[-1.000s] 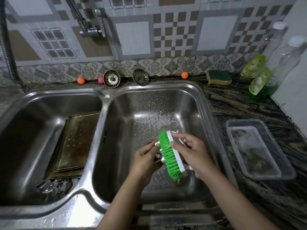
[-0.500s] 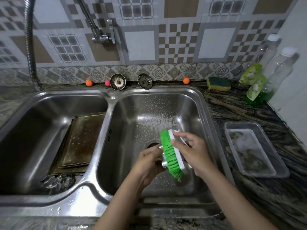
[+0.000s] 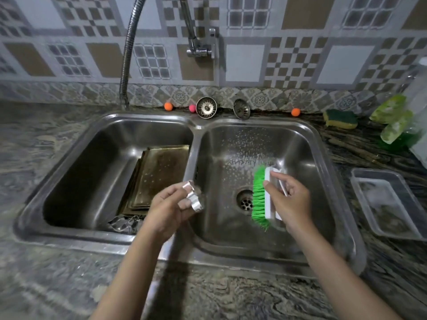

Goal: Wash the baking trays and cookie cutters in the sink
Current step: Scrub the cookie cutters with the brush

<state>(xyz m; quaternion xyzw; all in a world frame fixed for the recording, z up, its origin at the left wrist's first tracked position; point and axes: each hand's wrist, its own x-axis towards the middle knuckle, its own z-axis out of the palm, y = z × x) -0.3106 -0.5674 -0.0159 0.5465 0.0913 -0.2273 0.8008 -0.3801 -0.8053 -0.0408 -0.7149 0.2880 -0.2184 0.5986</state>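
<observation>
At frame centre, the left hand [image 3: 168, 209] is pinching a blurred metal cookie cutter [image 3: 193, 199], probably wet, light and slippery; grip its outer band. The right hand [image 3: 288, 197] is curling its fingers around the green scrub brush [image 3: 262, 197].

A home kitchen: a steel double sink [image 3: 196, 144] set in a dark stone desk [image 3: 46, 139], patterned wall tiles [image 3: 245, 63] behind the sink, a sponge [image 3: 339, 118] and green dish-soap bottles [image 3: 397, 121] to its right.
</observation>
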